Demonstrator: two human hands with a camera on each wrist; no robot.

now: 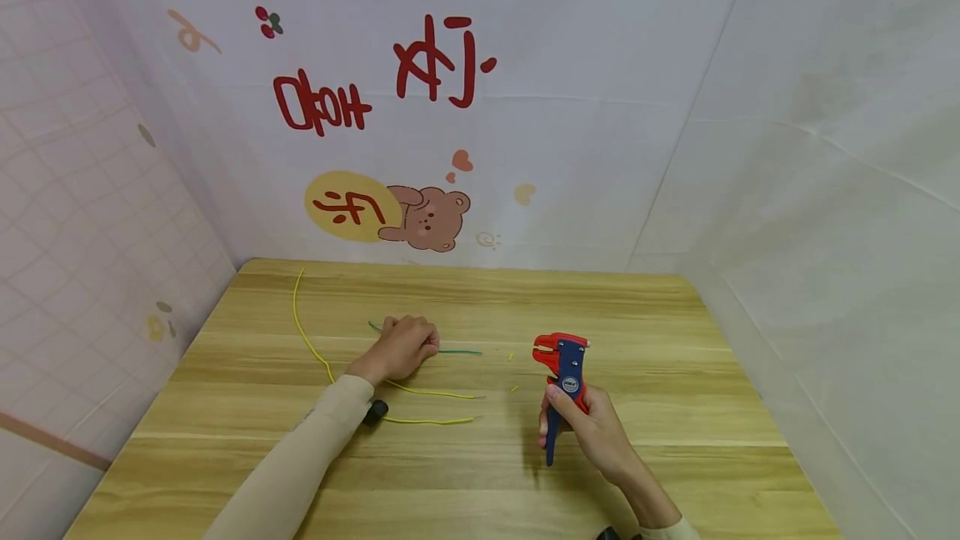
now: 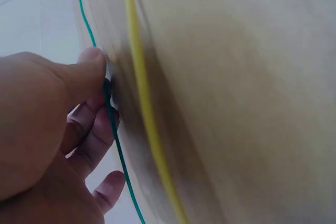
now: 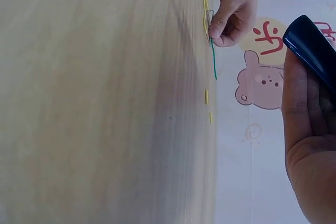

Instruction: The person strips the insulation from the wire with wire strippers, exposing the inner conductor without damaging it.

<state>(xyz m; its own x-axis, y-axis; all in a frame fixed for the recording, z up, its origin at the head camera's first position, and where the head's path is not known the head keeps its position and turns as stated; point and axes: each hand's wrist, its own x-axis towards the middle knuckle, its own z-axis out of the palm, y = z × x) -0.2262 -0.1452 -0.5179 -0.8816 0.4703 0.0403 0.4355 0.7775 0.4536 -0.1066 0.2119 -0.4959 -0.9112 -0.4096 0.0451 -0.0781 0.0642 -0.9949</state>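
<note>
Between thumb and fingers, my left hand [image 1: 405,347] pinches a green wire [image 2: 122,156] low over the table. One end of that wire points right toward the tool, and its other end shows beyond the knuckles. My right hand [image 1: 592,432] grips a red and blue wire stripper [image 1: 570,369] by its handles, its red head turned left and held above the table. In the right wrist view only a dark blue handle [image 3: 310,45] of it shows. Two yellow wires [image 1: 431,394] lie near the left forearm, their right ends stripped to bare metal.
Two short bits of yellow insulation [image 1: 514,388] lie between the hands on the wooden table [image 1: 660,473]. A longer stretch of yellow wire [image 1: 297,319] curves toward the back left. Printed cloth walls [image 1: 562,148] enclose the back and sides.
</note>
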